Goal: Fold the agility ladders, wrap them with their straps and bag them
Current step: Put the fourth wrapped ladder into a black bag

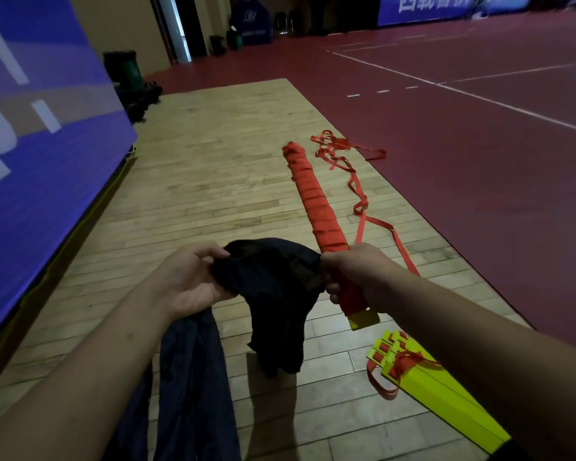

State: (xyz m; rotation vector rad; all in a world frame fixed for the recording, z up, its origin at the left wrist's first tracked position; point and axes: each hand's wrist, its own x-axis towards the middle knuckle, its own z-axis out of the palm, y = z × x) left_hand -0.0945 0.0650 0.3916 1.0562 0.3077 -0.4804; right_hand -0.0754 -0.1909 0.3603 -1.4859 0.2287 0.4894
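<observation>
The person stands on the pale wooden plank floor with both arms out in front, and the bagging looks about to begin. The right hand is closed around a long bundle of yellow plastic ladder rungs wound tightly in red webbing strap, gripping it near its close end so that a bare yellow tip pokes out below the fist and the rest slants away and upward over the floor. The left hand has its fingers pinched shut on the gathered edge of a limp black fabric bag, and the right fingers seem to catch the bag's opposite edge too, though I cannot tell how firmly. A second dark cloth piece hangs below the left wrist. A loose tail of red strap trails from the bundle across the boards toward the dark red court surface, still unwound. Down by the right forearm lies another stack of yellow rungs tied with red strap. The risk, as I see it, is that trailing strap: if the bundle goes in now, the tail could snag or drag and loosen the wrapping. The bag mouth is also bunched closed, so the blunt end may catch on folds, and a one-handed grip near one end leaves the long bundle liable to tip.
</observation>
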